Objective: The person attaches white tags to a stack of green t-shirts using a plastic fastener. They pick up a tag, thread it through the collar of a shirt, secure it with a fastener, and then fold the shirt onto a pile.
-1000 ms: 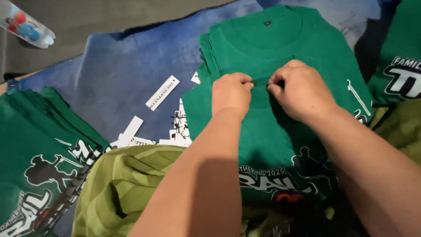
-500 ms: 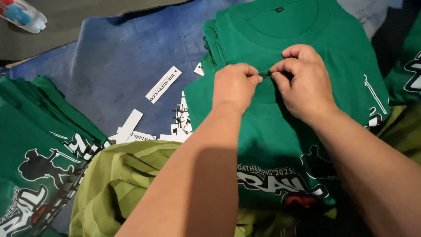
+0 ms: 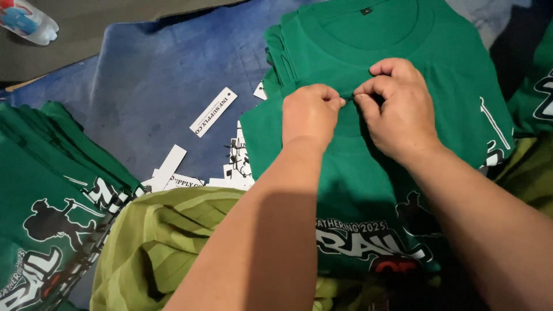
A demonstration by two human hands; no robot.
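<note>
- Pinched together at upper centre of the frame: left hand [image 3: 310,115] and right hand [image 3: 398,106], fingertips nearly meeting over the chest of the green T-shirt [image 3: 368,167].
- Closed tight, the left fingers [image 3: 333,98] and right fingers [image 3: 368,92], gripping between them a small fold of the green cloth just below the collar [image 3: 374,43]; whether a thread or tag lies inside the pinch, impossible to tell.
- Topmost on a stack of like shirts, right of centre, collar toward the top edge, printed graphic toward the bottom; long axis running top to bottom, with the pinched fold lying crosswise, left to right.
- Equally near the fold, both hands; left forearm rising from bottom centre, right forearm from the lower right corner.
- Scattered on the blue cloth [image 3: 150,98] at centre left, well apart from the fingers: white paper tags [image 3: 213,111].
- At lower centre, partly under the left forearm, an olive-green shirt pile [image 3: 155,242]; at lower left, another stack of green printed shirts [image 3: 46,207].
</note>
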